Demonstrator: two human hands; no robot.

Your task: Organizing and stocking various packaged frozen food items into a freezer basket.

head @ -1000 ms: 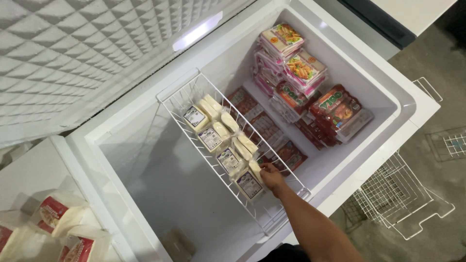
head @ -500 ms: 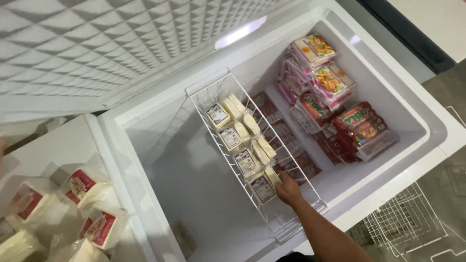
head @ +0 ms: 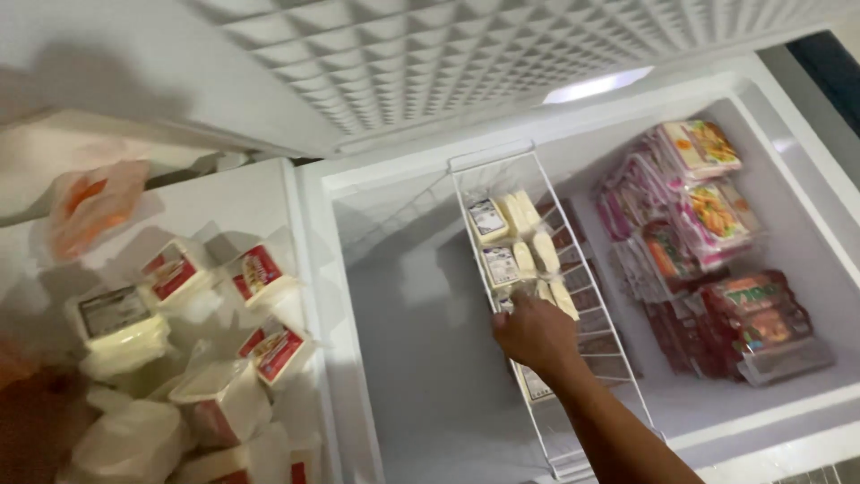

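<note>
White walls of an open chest freezer (head: 403, 358) frame the scene, its quilted lid (head: 502, 63) raised above. Inside, the right hand (head: 536, 333) reaches into the white wire basket (head: 573, 296), fingers curled down over a pale cheese block (head: 528, 309), though whether it grips is unclear. Farther out, red meat packs (head: 717, 260) fill the freezer's right end, and wrapped cheese packs (head: 215, 358) lie piled left of the freezer.

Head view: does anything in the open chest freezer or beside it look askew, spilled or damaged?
Nothing looks spilled or broken. The right hand rests on pale wrapped blocks lined up in the white wire basket. The only untidy spot is the loose, tilted heap of similar packs outside the freezer on the left. The bottom-left corner is too blurred to judge.
</note>
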